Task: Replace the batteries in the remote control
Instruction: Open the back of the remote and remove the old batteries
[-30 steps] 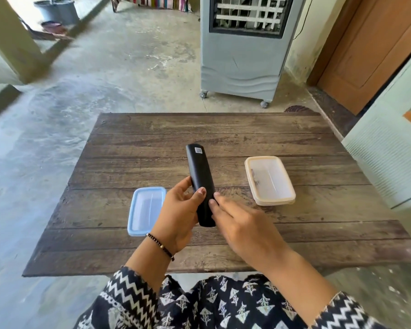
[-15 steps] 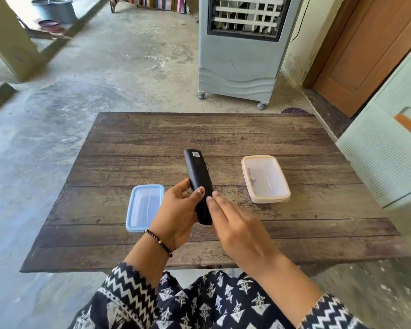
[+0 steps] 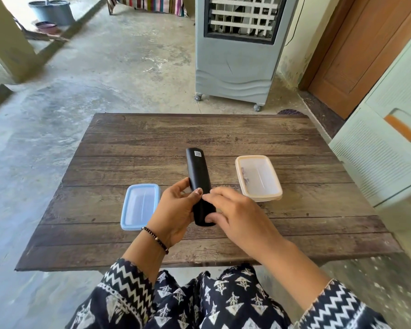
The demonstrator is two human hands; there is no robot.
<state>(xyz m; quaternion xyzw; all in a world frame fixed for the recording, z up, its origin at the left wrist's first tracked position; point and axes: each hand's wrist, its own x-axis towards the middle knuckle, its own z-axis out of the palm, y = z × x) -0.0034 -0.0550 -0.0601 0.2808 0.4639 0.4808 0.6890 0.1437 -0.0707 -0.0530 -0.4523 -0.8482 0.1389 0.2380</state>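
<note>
A black remote control [image 3: 198, 173] is held back-side up above the middle of the wooden table [image 3: 223, 138], a small white sticker at its far end. My left hand [image 3: 176, 211] grips its near half from the left, thumb on the back. My right hand [image 3: 235, 214] clasps the near end from the right, with the index finger across the back and the thumb under the tip. A blue-rimmed container [image 3: 140, 206] sits left of my hands. An orange-rimmed container [image 3: 259, 178] lies to the right with something small and dark inside. No loose batteries show.
A grey air cooler on wheels [image 3: 237, 51] stands beyond the table's far edge. A pale green cabinet [image 3: 389, 150] is close to the table's right side, with a wooden door [image 3: 365, 43] behind it. Concrete floor lies to the left.
My right hand has curled around the remote's near end, thumb now underneath. The remote stays in about the same place, still held by my left hand.
</note>
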